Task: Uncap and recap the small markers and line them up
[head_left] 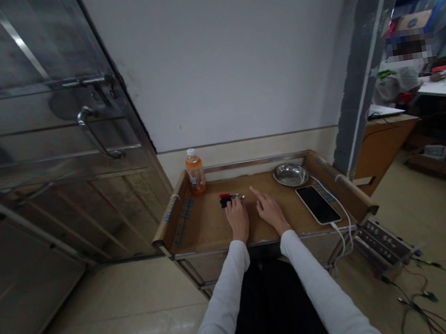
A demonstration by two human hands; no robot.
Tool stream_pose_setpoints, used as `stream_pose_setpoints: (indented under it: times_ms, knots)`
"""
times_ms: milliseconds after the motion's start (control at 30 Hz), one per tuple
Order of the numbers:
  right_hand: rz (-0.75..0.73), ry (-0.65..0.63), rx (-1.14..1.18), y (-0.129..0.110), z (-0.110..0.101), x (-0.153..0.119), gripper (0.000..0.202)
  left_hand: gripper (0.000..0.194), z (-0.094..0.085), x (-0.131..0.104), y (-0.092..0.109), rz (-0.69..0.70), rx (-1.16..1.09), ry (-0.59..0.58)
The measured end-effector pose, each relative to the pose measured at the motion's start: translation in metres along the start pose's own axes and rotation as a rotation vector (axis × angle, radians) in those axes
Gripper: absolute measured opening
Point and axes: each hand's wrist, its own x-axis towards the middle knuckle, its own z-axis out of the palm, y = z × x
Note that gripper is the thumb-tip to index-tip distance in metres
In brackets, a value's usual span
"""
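My left hand (pixel 237 219) lies palm down on the cardboard-lined top of a cart (pixel 205 231). Its fingertips are at the near side of a small tool with red and black handles and a shiny metal end (pixel 225 199); whether they touch it I cannot tell. The fingers look stretched forward, not wrapped round anything. To the right, my right hand (pixel 271 211) rests over the cardboard with its index finger extended and the thumb apart, holding nothing. Part of the tool is hidden behind the left fingers.
An orange drink bottle (pixel 195 174) stands at the cart's back left. Back right sits a round metal dish (pixel 290 175), with a phone (pixel 318 204) on a white cable before it. A metal door (pixel 45 126) is at left; an electrical box (pixel 386 246) and cables lie on the floor.
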Motion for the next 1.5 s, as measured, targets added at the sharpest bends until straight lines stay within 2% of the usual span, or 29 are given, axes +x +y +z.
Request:
stream_pose_setpoints:
  times_ms: [167,300,433,533,633,733,1233,1500]
  knots:
    - [0.18,-0.057,-0.144,0.01,0.016,-0.002,0.041,0.028,-0.001,-0.005,-0.001,-0.128,0.143,-0.002]
    - [0.173,-0.097,-0.198,0.012,0.021,-0.004,0.041,0.032,0.001,-0.003,-0.001,-0.128,0.149,-0.036]
    - [0.175,-0.082,-0.24,0.01,0.022,-0.007,0.041,0.031,0.003,-0.003,-0.001,-0.101,0.132,-0.025]
    - [0.164,-0.068,-0.252,0.01,0.022,-0.008,0.04,0.029,0.008,-0.001,-0.002,0.012,0.003,-0.039]
    - [0.163,-0.066,-0.251,0.01,0.022,-0.008,0.039,0.027,0.015,0.001,-0.003,0.27,-0.179,-0.194]
    - [0.177,-0.066,-0.236,0.01,0.021,-0.006,0.038,0.027,0.018,0.004,-0.005,0.376,-0.274,-0.302]
    - [0.2,-0.072,-0.181,0.009,0.018,-0.005,0.037,0.028,0.01,0.005,-0.003,0.334,-0.235,-0.319]
    - [0.232,-0.084,-0.159,0.009,0.018,-0.002,0.036,0.03,0.013,0.005,-0.005,0.323,-0.236,-0.343]
